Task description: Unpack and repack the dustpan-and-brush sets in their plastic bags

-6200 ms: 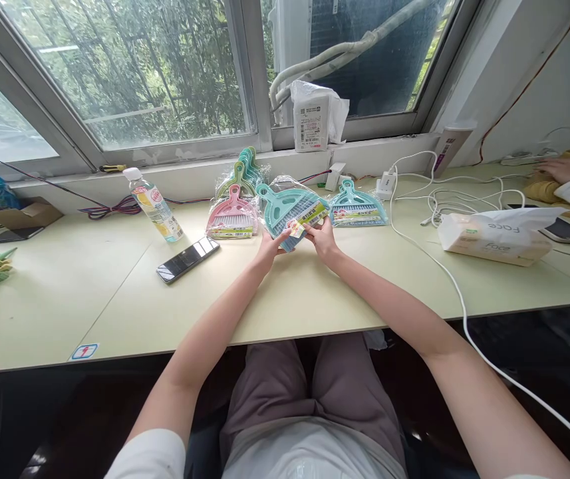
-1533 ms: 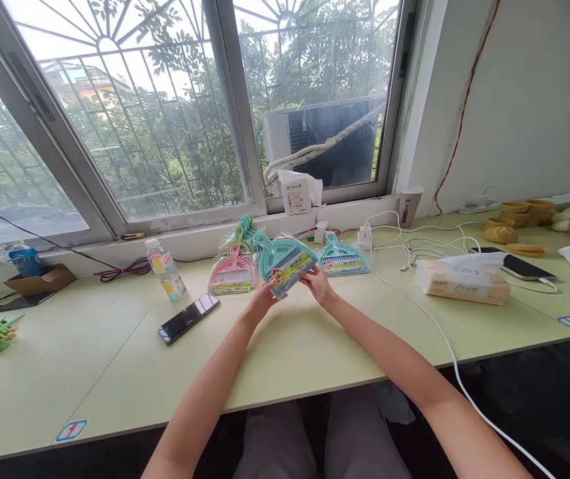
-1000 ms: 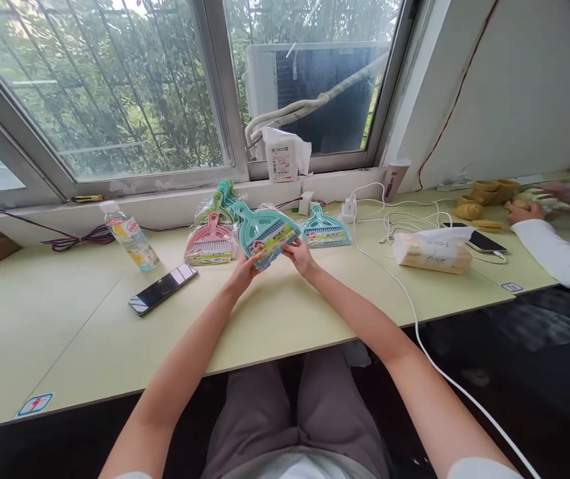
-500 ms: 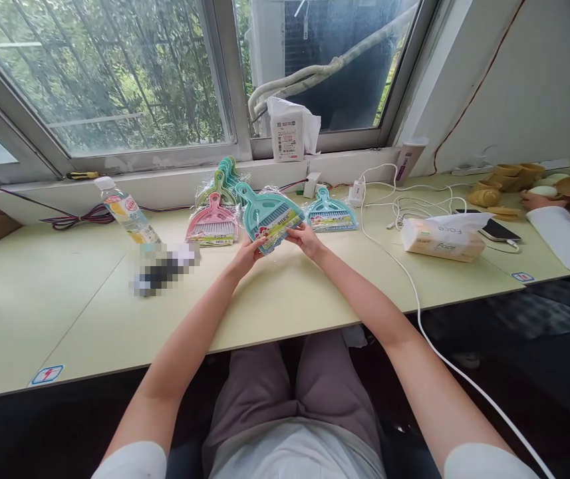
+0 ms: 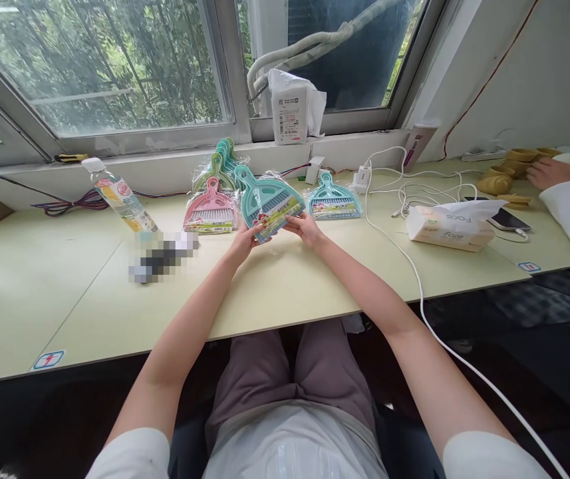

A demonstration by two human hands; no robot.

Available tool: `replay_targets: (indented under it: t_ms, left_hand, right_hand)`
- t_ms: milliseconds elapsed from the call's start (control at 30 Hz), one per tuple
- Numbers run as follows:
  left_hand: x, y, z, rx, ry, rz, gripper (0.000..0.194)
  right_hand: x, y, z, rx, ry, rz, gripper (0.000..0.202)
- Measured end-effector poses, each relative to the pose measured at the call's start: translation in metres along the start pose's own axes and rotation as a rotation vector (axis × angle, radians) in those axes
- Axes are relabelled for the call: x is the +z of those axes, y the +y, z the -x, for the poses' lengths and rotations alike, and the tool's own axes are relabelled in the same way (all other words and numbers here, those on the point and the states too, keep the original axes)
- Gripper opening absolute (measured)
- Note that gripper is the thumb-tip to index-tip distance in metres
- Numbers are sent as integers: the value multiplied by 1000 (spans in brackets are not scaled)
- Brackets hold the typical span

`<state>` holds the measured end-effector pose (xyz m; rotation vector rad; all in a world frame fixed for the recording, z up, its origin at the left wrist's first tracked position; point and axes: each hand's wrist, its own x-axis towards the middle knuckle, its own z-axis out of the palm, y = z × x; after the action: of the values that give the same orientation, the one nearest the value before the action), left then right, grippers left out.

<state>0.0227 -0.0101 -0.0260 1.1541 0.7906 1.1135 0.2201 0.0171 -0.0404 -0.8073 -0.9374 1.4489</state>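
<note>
Between my two hands is a teal dustpan and brush set (image 5: 271, 201) in clear plastic wrap, raised off the table and tilted. My left hand (image 5: 246, 243) grips its lower left corner, and my right hand (image 5: 306, 229) has its lower right edge. Just left of it a pink dustpan set (image 5: 211, 207) lies in front of a green dustpan set (image 5: 216, 174) and several teal ones behind. Another teal dustpan set (image 5: 334, 199) rests on the table to the right of my right hand.
A tilted drink bottle (image 5: 121, 199) and a blurred-out item (image 5: 162, 261) are on the left. To the right lie a tissue pack (image 5: 449, 226), white cables (image 5: 417, 199) and a phone (image 5: 509, 221). Another person's hand (image 5: 549, 174) touches yellowish objects at far right. A white box (image 5: 292, 116) stands by the window.
My hands keep hold of the teal dustpan set, which has barely shifted. The whole view has tilted slightly. At far right, the other person's hand has moved among the yellowish objects.
</note>
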Motion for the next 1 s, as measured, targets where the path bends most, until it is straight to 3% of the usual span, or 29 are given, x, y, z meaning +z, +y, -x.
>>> replay_targets:
  t_ms: [633,833,1000]
  left_hand:
    - [-5,1,-1,34,-30,-21,68]
    - [-8,7,-3,6,8,20,73]
    - [-14,9,-6,11,65,37,68]
  right_hand:
    - [2,-4,1,47,41,57,5]
    - [4,-12,3,-27,201,192,40]
    - [6,-19,6,87,113,236,43]
